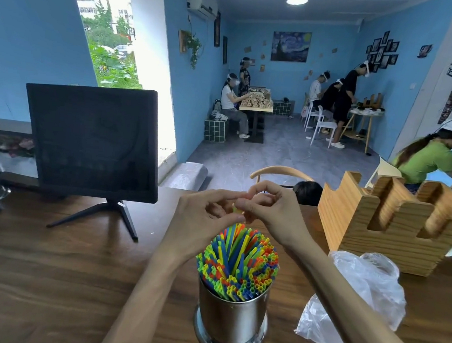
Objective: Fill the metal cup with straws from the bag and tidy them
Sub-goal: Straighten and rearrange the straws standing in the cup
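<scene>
A shiny metal cup (231, 316) stands on the wooden table near the front edge, packed with several coloured straws (238, 263) that stick up and fan out. Just above and behind the straws, my left hand (202, 214) and my right hand (270, 210) meet with fingertips together. They pinch a small yellow piece (238, 209), apparently a straw's end, between them. A crumpled clear plastic bag (358, 298) lies on the table to the right of the cup, partly behind my right forearm.
A black monitor (92, 142) on a stand sits at the left back of the table (48, 279). A wooden slotted holder (394, 222) stands at the right back. A chair back shows beyond the table. Several people work at tables across the room.
</scene>
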Motion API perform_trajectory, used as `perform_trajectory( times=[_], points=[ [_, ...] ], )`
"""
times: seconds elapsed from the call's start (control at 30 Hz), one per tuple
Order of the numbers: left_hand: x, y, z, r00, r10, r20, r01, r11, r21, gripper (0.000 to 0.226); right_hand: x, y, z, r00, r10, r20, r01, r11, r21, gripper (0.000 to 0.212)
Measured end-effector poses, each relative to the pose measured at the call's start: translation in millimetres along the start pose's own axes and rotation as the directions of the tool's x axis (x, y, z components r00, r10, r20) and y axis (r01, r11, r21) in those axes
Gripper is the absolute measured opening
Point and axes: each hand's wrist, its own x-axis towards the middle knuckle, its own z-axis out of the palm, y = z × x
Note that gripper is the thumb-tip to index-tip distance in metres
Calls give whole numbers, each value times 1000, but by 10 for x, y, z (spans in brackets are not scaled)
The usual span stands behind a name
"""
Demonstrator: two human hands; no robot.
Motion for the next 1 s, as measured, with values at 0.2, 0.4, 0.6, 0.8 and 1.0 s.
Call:
perform_trajectory(
  times=[0.2,0.4,0.6,0.8,1.0],
  points=[
    [3,-27,19,990,-77,-116,78,997,-2,19,-18,32,-21,980,195,35,-198,965,170,30],
    [24,-16,-19,991,-107,-74,100,991,-90,18,-36,67,-48,958,178,225,-159,982,-98,28],
    [50,17,-15,994,-90,-64,81,989,-126,21,-54,106,37,978,88,191,-20,943,-332,25],
    [131,117,-43,992,-96,-83,70,961,-266,21,-52,144,27,971,119,207,7,853,-521,26],
    [285,420,-266,934,75,-350,-212,903,-373,26,-70,140,-27,928,233,291,-34,830,-556,19]
  ],
)
